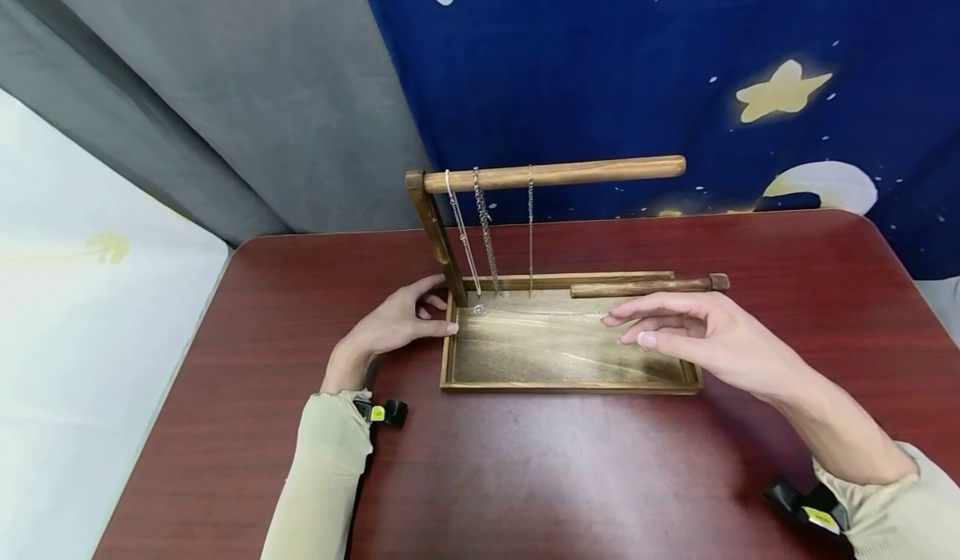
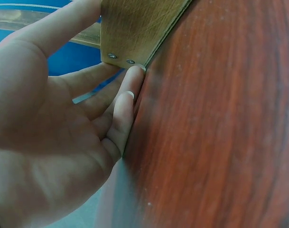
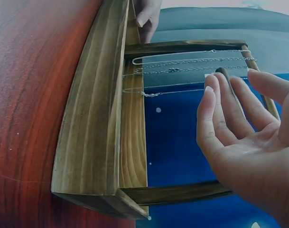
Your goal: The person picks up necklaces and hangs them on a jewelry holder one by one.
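Note:
A wooden necklace stand point(image 1: 555, 387) with a shallow tray base rests on the table. Its tall left post point(image 1: 438, 243) carries an upper bar point(image 1: 600, 171). Several thin silvery necklaces point(image 1: 486, 231) hang near the bar's left part, a small pendant point(image 1: 478, 309) reaching the tray. My left hand point(image 1: 393, 318) grips the stand's left end, thumb over the tray rim and fingers outside. A lower bar point(image 1: 637, 287) runs along the back right. My right hand point(image 1: 690, 331) hovers over the tray's right part, close to that bar, fingers loosely bent and thumb apart. Nothing clearly shows between them.
Reddish-brown tabletop point(image 1: 540, 468) surrounds the stand. A blue curtain point(image 1: 570, 60) with stars and a moon hangs behind, beside a grey curtain point(image 1: 300, 85). A short right post point(image 3: 177, 193) supports the lower bar.

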### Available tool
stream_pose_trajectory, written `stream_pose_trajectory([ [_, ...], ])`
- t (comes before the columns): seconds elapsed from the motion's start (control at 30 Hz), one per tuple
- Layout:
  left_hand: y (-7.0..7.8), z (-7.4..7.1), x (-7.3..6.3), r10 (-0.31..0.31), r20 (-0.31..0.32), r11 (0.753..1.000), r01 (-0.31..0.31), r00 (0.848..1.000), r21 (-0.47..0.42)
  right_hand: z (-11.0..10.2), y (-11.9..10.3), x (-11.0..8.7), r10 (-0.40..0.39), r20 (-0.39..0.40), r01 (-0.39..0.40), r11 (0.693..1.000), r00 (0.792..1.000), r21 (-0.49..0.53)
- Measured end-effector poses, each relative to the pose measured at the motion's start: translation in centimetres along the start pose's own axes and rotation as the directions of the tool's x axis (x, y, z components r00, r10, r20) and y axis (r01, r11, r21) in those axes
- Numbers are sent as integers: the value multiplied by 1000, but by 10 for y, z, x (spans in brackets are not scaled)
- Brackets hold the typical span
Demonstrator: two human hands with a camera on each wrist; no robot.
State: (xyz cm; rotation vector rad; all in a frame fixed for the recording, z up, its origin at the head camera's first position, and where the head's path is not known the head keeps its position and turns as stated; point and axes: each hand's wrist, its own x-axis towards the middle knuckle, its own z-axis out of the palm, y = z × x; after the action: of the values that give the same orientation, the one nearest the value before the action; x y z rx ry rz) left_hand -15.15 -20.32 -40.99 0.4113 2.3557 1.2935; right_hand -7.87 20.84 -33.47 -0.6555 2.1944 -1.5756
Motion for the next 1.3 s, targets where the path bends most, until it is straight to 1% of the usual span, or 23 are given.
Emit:
stream_pose_trajectory([
  [0.1,0,1,1,9,12,1000,-9,1000,-7,1,3,-1,5,-9,-5,1000,1000,-3],
  [0.23,0,1,0,10,11,1000,-10,1000,-15,3,6,-1,17,-20,-17,1000,1000,0],
  [0.47,0,1,0,5,15,1000,-5,1000,-6,8,13,2,-4,-12,5,999,1000,51],
  [0.8,-1,0,0,6,4,1000,-6,1000,-13,13,17,9,7,-40,-7,1000,999,3],
  [0.93,-3,-1,1,15,7,1000,-14,1000,-15,14,21,12,16,-47,-16,1000,999,-1],
  [1.1,-3,-1,0,15,5,1000,-15,1000,-15,16,23,16,64,-65,-64,998,996,8],
  [1.2,-2,0,0,15,1,1000,-15,1000,-15,19,24,17,119,-93,-119,993,989,1],
  [1.3,-2,0,0,16,-1,1000,-16,1000,-21,21,24,19,155,-118,-156,988,981,-7],
])
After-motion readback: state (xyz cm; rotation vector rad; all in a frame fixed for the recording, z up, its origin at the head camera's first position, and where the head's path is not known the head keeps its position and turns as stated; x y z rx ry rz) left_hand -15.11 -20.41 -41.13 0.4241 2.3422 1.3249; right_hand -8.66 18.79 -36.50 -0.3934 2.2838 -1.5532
